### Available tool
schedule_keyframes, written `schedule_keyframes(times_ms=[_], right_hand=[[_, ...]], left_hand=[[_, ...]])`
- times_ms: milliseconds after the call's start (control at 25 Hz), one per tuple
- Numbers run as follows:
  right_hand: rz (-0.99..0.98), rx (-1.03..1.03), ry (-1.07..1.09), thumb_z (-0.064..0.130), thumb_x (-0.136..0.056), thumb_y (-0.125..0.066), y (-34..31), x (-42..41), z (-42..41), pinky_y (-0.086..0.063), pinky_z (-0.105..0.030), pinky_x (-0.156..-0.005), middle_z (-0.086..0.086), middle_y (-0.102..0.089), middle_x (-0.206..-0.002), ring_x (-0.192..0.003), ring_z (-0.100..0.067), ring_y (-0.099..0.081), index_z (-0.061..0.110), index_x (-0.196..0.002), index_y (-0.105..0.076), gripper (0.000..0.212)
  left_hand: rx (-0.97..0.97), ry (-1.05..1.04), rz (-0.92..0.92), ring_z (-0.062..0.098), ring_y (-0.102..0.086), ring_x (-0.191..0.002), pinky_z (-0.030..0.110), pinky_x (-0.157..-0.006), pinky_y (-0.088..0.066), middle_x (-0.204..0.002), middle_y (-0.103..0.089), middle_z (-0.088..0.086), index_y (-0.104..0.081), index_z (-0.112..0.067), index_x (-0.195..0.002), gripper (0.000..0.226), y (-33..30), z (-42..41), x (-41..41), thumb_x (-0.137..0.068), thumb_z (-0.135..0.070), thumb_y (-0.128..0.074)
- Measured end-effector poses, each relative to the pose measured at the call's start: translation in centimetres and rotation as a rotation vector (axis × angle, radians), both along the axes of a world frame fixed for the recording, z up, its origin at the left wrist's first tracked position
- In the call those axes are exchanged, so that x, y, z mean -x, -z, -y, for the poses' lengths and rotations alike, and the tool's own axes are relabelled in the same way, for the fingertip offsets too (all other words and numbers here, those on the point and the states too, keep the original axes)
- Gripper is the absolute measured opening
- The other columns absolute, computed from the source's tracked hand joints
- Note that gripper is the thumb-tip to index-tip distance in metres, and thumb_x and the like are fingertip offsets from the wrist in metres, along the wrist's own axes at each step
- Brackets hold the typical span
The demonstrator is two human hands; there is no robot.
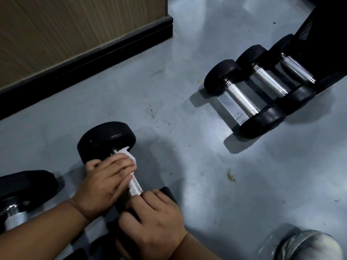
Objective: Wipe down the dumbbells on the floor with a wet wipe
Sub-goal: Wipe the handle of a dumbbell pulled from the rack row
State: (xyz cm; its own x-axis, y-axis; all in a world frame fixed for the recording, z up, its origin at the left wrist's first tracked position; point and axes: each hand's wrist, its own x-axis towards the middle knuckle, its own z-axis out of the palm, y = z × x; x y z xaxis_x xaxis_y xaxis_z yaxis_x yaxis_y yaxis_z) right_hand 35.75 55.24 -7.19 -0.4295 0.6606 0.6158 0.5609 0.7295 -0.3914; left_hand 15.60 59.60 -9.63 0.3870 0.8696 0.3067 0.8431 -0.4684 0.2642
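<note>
A black dumbbell (107, 139) with a silver knurled handle lies on the grey floor at lower left. My left hand (105, 182) wraps a white wet wipe (129, 154) around the upper part of that handle, close to the far head. My right hand (154, 222) grips the dumbbell's near head and covers most of it. Bare handle shows between the two hands.
Three more dumbbells (242, 98) lie side by side at the right, next to a dark rack (328, 34). Another dumbbell (22, 186) sits at the left edge. A wooden panel with black skirting (90, 59) runs behind. A shoe (309, 244) is at bottom right.
</note>
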Motion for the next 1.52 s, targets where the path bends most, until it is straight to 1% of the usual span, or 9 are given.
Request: schedule_keyframes(times_ms=[160,200,360,560,720,960,1160,1360,1520], right_hand=[[0.033,0.0,-0.032,0.031,-0.081,-0.075,-0.5,-0.1,0.0,-0.047,-0.036,-0.074,-0.007,-0.06,-0.077,-0.073,-0.026,-0.052,0.018,-0.076,-0.061,0.02],[0.036,-0.004,-0.021,0.031,-0.081,-0.076,-0.4,-0.1,0.0,-0.047,-0.036,-0.073,-0.007,-0.06,-0.078,-0.072,-0.026,-0.052,0.018,-0.076,-0.061,0.02],[0.061,-0.014,-0.03,0.023,-0.086,-0.073,-0.2,0.2,0.4,-0.047,-0.035,-0.071,-0.004,-0.058,-0.077,-0.07,-0.025,-0.049,0.02,-0.077,-0.062,0.014],[0.072,-0.051,-0.041,0.011,-0.089,-0.069,-0.1,0.9,0.9,-0.052,-0.036,-0.079,-0.006,-0.062,-0.079,-0.073,-0.026,-0.056,0.018,-0.079,-0.067,0.012],[0.061,-0.038,-0.074,0.014,-0.093,-0.064,0.1,1.4,1.4,-0.048,-0.035,-0.075,-0.004,-0.056,-0.079,-0.07,-0.026,-0.05,0.019,-0.076,-0.062,0.017],[0.072,-0.02,-0.085,0.013,-0.09,-0.069,0.2,2.1,2.1,-0.051,-0.038,-0.084,-0.007,-0.062,-0.081,-0.076,-0.028,-0.058,0.015,-0.078,-0.067,0.013],[0.088,0.052,-0.122,0.017,-0.093,-0.069,-0.6,2.6,2.6,-0.047,-0.038,-0.08,-0.006,-0.056,-0.079,-0.073,-0.028,-0.05,0.016,-0.074,-0.061,0.021],[0.126,0.077,-0.156,0.014,-0.092,-0.067,-0.5,3.1,3.4,-0.048,-0.04,-0.087,-0.01,-0.062,-0.082,-0.077,-0.032,-0.055,0.012,-0.075,-0.067,0.017],[0.095,0.081,-0.211,0.011,-0.088,-0.068,-0.8,3.7,4.0,-0.048,-0.039,-0.079,-0.009,-0.058,-0.076,-0.072,-0.03,-0.051,0.012,-0.069,-0.059,0.022]], left_hand=[[0.067,0.312,-0.015,0.012,-0.056,-0.132,0.041,-0.085,-0.032,-0.129,-0.068,-0.011,-0.075,-0.022,-0.123,0.038,1.0,1.5,-0.3,-0.109,-0.034,-0.042],[0.066,0.318,-0.034,0.014,-0.058,-0.131,0.042,-0.084,-0.034,-0.128,-0.069,-0.01,-0.075,-0.023,-0.122,0.038,0.8,0.6,0.5,-0.109,-0.034,-0.041],[0.009,0.067,-0.016,0.016,-0.062,-0.127,0.043,-0.08,-0.036,-0.126,-0.07,-0.006,-0.075,-0.02,-0.119,0.036,0.1,-0.1,1.2,-0.107,-0.032,-0.044],[0.042,0.339,-0.073,0.015,-0.058,-0.133,0.04,-0.087,-0.033,-0.131,-0.069,-0.005,-0.074,-0.019,-0.125,0.04,1.0,1.4,1.1,-0.109,-0.032,-0.04],[-0.031,0.074,-0.084,0.017,-0.062,-0.13,0.042,-0.081,-0.039,-0.133,-0.069,-0.005,-0.075,-0.018,-0.121,0.037,-0.3,0.3,2.2,-0.109,-0.032,-0.043],[0.018,0.341,-0.135,0.016,-0.057,-0.136,0.032,-0.092,-0.029,-0.138,-0.067,-0.003,-0.072,-0.018,-0.129,0.041,-0.2,1.6,2.4,-0.11,-0.033,-0.04],[-0.033,0.085,-0.163,0.018,-0.058,-0.134,0.038,-0.084,-0.035,-0.138,-0.067,-0.003,-0.073,-0.016,-0.126,0.037,-0.6,1.3,3.0,-0.109,-0.031,-0.045],[0.024,0.25,-0.195,0.015,-0.053,-0.139,0.041,-0.09,-0.033,-0.142,-0.063,-0.007,-0.07,-0.021,-0.133,0.036,-0.4,2.8,3.2,-0.109,-0.032,-0.045],[-0.014,0.033,-0.178,0.014,-0.056,-0.135,0.043,-0.085,-0.037,-0.14,-0.065,-0.009,-0.071,-0.021,-0.13,0.034,-0.7,2.4,3.9,-0.108,-0.031,-0.046]])
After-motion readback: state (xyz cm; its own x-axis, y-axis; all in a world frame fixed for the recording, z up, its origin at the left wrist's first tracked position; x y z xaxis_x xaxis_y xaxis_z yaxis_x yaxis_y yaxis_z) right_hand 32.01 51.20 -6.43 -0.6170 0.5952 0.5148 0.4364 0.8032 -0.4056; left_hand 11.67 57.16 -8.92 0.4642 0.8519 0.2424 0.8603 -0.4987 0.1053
